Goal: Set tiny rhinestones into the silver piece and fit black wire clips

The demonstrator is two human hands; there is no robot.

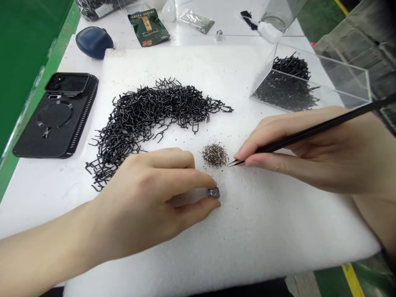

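Observation:
Between thumb and forefinger, my left hand (161, 198) pinches a small dark metal block (213, 192) just above the white foam sheet (262, 231). My right hand (309, 152) grips black tweezers (297, 134) like a pen; their fine tips point left, slightly apart. Those tips are close to the right edge of a small heap of tiny metallic pieces (215, 155). Beyond my left hand, a curved pile of black forked wire parts (154, 107) spreads over the foam. Whether the tips hold a piece is too small to tell.
A clear box (340, 82) with black parts stands at right. A black phone (57, 115) lies at left. Behind are a dark blue rounded object (94, 42), a green packet (149, 28), a plastic bag (196, 20), a small metal block (219, 35) and a clear container (281, 14).

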